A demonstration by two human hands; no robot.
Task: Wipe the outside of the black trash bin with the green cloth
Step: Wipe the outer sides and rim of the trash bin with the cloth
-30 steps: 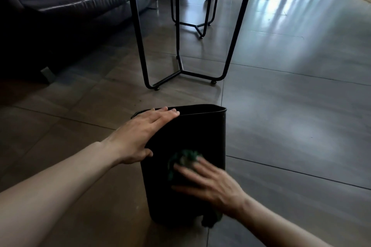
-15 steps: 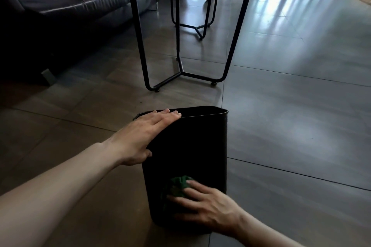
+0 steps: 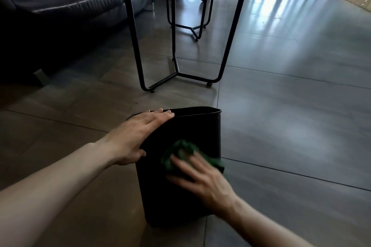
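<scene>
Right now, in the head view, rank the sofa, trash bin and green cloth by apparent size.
1. Sofa, cut off by the frame.
2. Trash bin, though it sits nearer the camera.
3. Green cloth, partly under the right hand.

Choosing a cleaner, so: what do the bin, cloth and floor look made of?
Bin: looks like matte black plastic; thin rim, smooth wall with no shine, though painted metal is possible.
Cloth: soft green fabric, perhaps microfibre; it bunches into folds under the right hand.
Floor: large grey-brown tiles with a satin glaze; grout lines and window reflections show.
</scene>
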